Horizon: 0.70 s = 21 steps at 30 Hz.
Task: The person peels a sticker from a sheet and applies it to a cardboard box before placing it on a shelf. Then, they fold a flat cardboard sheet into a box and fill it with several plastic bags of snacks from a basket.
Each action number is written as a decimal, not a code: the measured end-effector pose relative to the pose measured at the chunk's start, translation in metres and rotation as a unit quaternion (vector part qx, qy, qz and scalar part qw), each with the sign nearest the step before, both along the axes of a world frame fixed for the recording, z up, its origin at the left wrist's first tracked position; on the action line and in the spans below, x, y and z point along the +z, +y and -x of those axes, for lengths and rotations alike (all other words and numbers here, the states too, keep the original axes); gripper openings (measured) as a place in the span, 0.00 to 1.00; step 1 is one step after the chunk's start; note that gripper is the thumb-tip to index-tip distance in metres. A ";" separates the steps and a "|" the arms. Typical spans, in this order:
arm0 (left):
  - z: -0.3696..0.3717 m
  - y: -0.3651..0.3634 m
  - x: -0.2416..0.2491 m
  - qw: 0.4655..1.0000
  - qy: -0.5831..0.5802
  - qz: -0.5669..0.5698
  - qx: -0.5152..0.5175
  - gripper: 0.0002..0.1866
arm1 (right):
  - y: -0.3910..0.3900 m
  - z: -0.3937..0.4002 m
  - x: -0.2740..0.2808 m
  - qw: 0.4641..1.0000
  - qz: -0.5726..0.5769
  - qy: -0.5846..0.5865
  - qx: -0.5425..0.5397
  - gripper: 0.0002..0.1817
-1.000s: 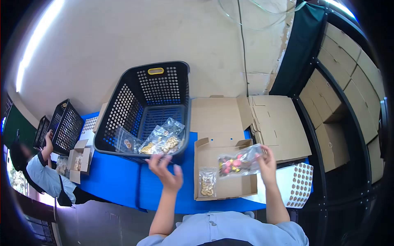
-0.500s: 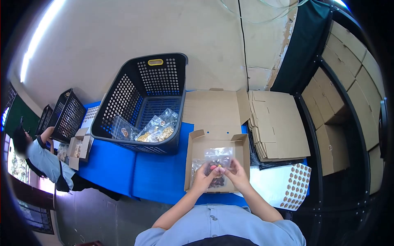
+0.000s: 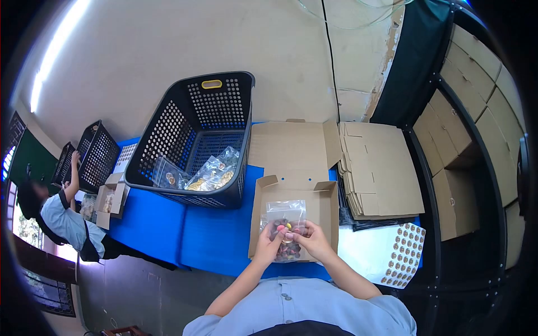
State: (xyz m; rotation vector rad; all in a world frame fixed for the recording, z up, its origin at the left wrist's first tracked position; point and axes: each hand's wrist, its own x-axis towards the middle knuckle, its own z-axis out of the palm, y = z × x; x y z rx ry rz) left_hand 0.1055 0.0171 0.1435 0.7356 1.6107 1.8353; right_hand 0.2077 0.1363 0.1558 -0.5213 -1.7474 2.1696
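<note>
A clear zip bag of dark, red and yellow round pieces is held upright in front of me. My left hand grips its left side and my right hand its right. Both thumbs meet at the bag's middle, near a small round sticker that they partly cover. Behind and below the bag is an open cardboard box, its lid folded back. Clear plastic shows at the box's left inside, mostly hidden by the held bag.
A dark perforated basket with several clear bags stands at left. Flattened cartons are stacked at right, above a sticker sheet. A shelf holds boxes. Far left, another person reaches towards baskets.
Both hands have shifted slightly left with the bag, and the thumbs now sit closer together on it. The other person's arm has risen towards the far basket.
</note>
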 end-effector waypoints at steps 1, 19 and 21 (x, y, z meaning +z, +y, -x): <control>0.000 -0.002 -0.004 0.999 -0.032 -0.002 -0.002 0.20 | 0.002 -0.001 -0.003 1.000 0.009 -0.011 0.011 0.19; -0.012 -0.009 0.005 0.987 -0.089 -0.027 -0.132 0.29 | 0.007 -0.018 -0.020 0.993 0.115 -0.012 -0.020 0.21; -0.010 -0.010 0.002 0.989 -0.083 -0.020 -0.121 0.28 | 0.007 -0.018 -0.017 0.990 0.141 -0.024 -0.013 0.22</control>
